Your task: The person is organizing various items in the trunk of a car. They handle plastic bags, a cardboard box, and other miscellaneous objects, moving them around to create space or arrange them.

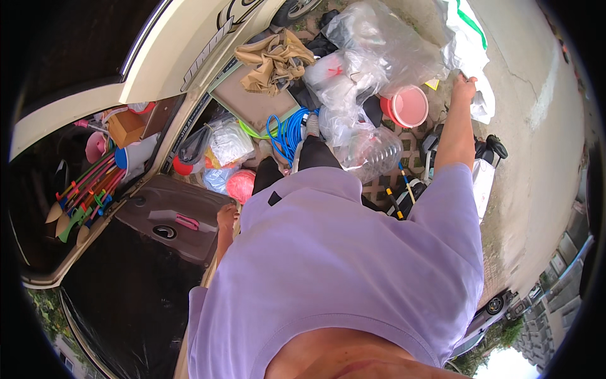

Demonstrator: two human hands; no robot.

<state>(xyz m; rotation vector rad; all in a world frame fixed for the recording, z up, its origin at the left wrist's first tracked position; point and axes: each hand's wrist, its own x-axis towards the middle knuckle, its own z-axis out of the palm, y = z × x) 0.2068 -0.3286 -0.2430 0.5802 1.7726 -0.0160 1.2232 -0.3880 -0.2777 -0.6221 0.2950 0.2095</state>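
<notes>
My right hand [465,87] is stretched out to the right, its fingers closed on the edge of a white plastic bag with a green stripe [473,61]. Close to my left side, my left hand [227,214] is at the edge of the open vehicle door's brown inner panel [175,215]; whether it grips the door cannot be told. Between the hands, around my feet, lie a coil of blue hose or cable [289,137], clear plastic bags [350,71], a red bucket with a pale pink inside [409,106] and a large clear plastic bottle [374,151].
A shallow green-rimmed tray [255,99] carries crumpled brown cloth [274,61]. Inside the vehicle stand colourful long-handled items [90,189] and a wooden box [125,128]. A red plastic-wrapped item [241,185] sits near the door. Bags and poles [394,203] lie by my right leg.
</notes>
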